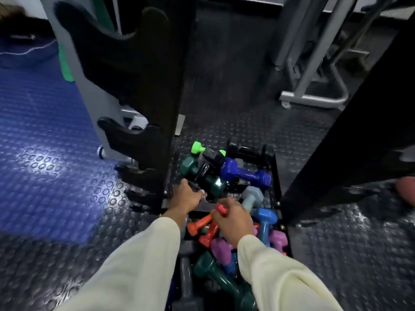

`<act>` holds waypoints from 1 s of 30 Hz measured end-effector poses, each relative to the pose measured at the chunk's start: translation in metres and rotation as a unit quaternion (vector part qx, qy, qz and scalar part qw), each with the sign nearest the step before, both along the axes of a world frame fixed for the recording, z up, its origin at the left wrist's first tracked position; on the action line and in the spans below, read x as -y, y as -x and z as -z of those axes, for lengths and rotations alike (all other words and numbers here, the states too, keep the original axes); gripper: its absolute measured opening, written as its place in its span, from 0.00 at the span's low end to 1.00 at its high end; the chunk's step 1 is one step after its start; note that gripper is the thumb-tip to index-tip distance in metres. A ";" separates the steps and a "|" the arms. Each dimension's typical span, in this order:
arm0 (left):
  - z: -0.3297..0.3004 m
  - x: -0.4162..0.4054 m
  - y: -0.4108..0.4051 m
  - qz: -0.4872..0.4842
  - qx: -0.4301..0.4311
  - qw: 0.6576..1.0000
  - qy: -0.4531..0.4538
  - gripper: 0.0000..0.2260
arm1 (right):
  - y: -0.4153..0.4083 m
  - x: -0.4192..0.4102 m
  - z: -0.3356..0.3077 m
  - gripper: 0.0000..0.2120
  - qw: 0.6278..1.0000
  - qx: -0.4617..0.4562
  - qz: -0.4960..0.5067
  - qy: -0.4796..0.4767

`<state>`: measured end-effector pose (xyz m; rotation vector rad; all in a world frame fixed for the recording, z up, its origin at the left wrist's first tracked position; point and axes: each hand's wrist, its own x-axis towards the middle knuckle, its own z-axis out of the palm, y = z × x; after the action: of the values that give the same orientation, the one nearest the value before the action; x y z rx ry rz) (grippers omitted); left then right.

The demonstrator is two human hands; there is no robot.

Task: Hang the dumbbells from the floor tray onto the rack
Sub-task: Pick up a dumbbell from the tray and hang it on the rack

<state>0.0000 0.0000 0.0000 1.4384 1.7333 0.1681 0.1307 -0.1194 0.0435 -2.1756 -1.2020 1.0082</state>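
Head view shows the right hand [233, 221] curled round the end of a red dumbbell [212, 230] in the floor tray [277, 176], which is heaped with coloured dumbbells. Just left of it, the left hand [186, 196] grips a black dumbbell [210, 163] (blurred). Beyond that hand rises the black rack [143, 86].

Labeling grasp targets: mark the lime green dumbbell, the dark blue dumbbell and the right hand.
lime green dumbbell [197, 147]: head view, on its left end cap.
dark blue dumbbell [244, 172]: head view, on its handle.
right hand [233, 221]: head view, on the back of the hand.
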 end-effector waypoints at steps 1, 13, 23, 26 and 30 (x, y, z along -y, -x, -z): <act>0.003 0.000 -0.003 0.000 -0.004 1.000 0.008 0.25 | -0.002 -0.002 0.005 0.17 1.000 0.009 0.005 -0.003; 0.070 -0.026 -0.010 -0.047 0.036 0.998 0.018 0.39 | -0.019 0.005 0.008 0.14 0.999 0.030 -0.034 -0.005; 0.122 -0.045 -0.017 -0.123 0.061 0.990 0.019 0.33 | -0.037 0.014 -0.004 0.10 0.999 -0.013 -0.046 -0.023; 0.102 -0.041 -0.023 -0.111 0.021 0.994 0.011 0.21 | -0.044 0.014 -0.005 0.09 0.999 -0.020 -0.032 -0.018; 0.071 -0.028 -0.023 -0.144 0.021 0.989 -0.015 0.17 | -0.046 0.012 -0.007 0.09 0.999 -0.048 -0.011 -0.006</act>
<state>0.0234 0.0276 -0.0714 1.1888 1.9039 0.3778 0.1766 -0.1312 0.0510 -2.0836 -1.1876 1.0984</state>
